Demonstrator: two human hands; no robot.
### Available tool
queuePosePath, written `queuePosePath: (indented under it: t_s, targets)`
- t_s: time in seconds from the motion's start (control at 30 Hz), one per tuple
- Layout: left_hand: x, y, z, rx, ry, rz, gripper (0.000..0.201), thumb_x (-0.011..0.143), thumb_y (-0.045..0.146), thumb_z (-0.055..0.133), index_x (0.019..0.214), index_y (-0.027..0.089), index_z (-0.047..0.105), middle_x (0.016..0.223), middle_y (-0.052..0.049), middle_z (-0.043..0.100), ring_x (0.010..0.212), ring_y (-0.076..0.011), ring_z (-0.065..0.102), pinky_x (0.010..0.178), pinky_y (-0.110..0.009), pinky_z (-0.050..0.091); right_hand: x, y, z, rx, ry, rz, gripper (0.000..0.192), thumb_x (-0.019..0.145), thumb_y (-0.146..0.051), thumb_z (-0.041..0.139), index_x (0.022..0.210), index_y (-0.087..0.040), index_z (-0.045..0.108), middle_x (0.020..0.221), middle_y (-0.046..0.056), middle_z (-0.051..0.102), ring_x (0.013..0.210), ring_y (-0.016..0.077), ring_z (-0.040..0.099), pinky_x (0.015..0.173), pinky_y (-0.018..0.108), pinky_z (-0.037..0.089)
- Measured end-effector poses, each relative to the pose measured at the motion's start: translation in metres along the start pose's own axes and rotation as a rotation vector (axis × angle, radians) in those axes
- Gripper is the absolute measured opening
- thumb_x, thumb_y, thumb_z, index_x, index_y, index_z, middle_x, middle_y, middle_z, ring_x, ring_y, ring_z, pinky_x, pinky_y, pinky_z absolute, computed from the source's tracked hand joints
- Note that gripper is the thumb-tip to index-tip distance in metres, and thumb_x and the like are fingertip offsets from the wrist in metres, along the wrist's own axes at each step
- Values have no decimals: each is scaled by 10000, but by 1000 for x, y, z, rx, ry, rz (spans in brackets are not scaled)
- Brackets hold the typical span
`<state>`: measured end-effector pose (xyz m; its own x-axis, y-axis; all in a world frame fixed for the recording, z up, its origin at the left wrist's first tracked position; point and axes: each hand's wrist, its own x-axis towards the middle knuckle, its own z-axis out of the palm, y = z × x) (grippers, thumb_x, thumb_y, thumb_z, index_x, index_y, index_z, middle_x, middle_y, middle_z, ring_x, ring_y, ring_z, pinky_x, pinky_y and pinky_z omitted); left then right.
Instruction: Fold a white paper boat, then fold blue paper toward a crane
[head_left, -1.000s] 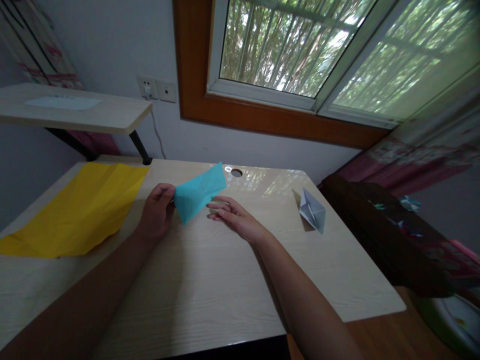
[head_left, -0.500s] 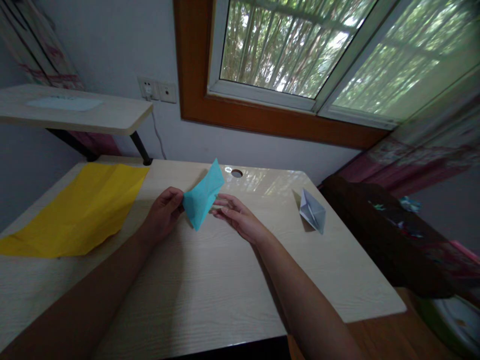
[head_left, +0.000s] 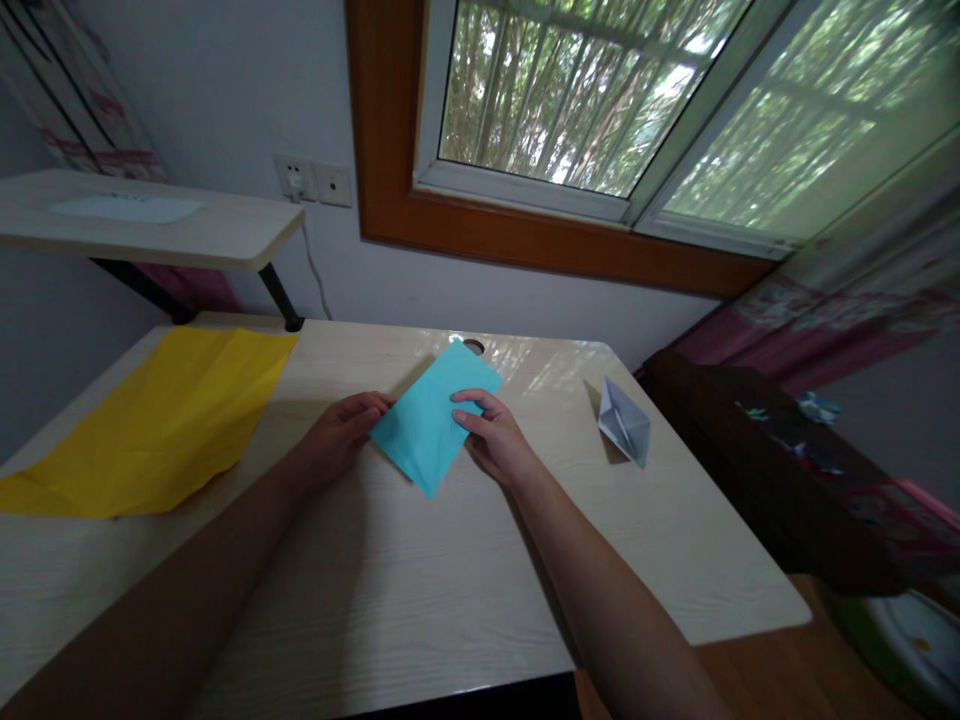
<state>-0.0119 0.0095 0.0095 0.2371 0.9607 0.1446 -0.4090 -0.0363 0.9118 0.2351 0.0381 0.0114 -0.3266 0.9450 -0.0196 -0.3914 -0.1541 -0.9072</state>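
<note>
Turquoise paper (head_left: 429,422), presumably light, easily creased, best edge-held: our left hand (head_left: 346,430) pinches nine o'clock, our right hand (head_left: 496,438) three.

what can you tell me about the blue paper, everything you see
The blue paper is a plain, thin-looking, four-sided piece with faint creases. It slants, one corner pointing down the picture, seemingly held just above the table. The left hand pinches its left corner; the right hand lays fingers over its right side.
</note>
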Motion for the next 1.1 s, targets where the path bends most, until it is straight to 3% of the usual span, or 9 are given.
queuePosePath:
  t_s: [0.13,0.23,0.33,0.53,0.73,0.87,1.0,1.1]
  targets:
    - [1,3,5,10,-37,-108,392,894,541,642,976,167,729,1148,-121,698,1049,-259,639,873,-350,513,-1,0,-4,30,-23,-12,262,647,-274,900,780,-228,680,727,-46,604,652,104,537,601,232,423]
    - [2,3,9,64,31,-235,384,865,473,715,1120,187,686,1132,-103,709,996,-239,661,815,-326,518,-3,-1,-5,59,-86,25,270,623,-255,913,724,-226,664,686,-47,596,630,100,534,600,229,426]
    - [2,0,10,45,34,-277,425,838,413,767,1189,207,645,1269,-108,665,1053,-240,662,861,-337,519,-6,-3,-4,94,-150,70,281,595,-257,926,672,-225,657,656,-39,613,633,109,552,626,240,451]
    - [0,-6,8,-112,-119,-320,429,939,390,655,1331,263,536,1418,-134,578,1194,-272,636,1024,-447,468,-13,-5,-11,92,-243,129,286,598,-295,912,562,-206,643,584,-6,632,577,116,534,554,230,385]
    - [-5,-1,6,-190,-202,-404,711,906,375,704,1508,336,329,1338,-145,631,1064,-265,700,973,-465,494,-10,-3,-16,98,-279,96,168,671,-281,809,605,-186,688,610,14,657,602,133,579,639,272,437]
    - [-6,7,8,-117,-78,-367,946,752,249,843,1522,331,300,1215,-110,690,1005,-258,708,865,-385,547,-7,-5,-10,103,-192,87,101,663,-242,772,652,-189,687,629,3,647,586,140,566,623,282,436]
    - [-2,16,9,5,105,-232,1003,698,261,862,1521,347,295,1349,-105,623,1037,-267,694,844,-359,572,-1,-6,-9,51,-5,41,106,660,-232,775,698,-199,682,608,-32,585,556,125,497,549,251,366]
    - [5,17,3,161,268,-136,1121,669,267,872,1563,336,200,1200,-79,690,852,-204,707,742,-306,573,6,-3,-13,-23,133,29,175,689,-273,786,833,-218,703,699,-32,610,630,138,516,574,248,368]
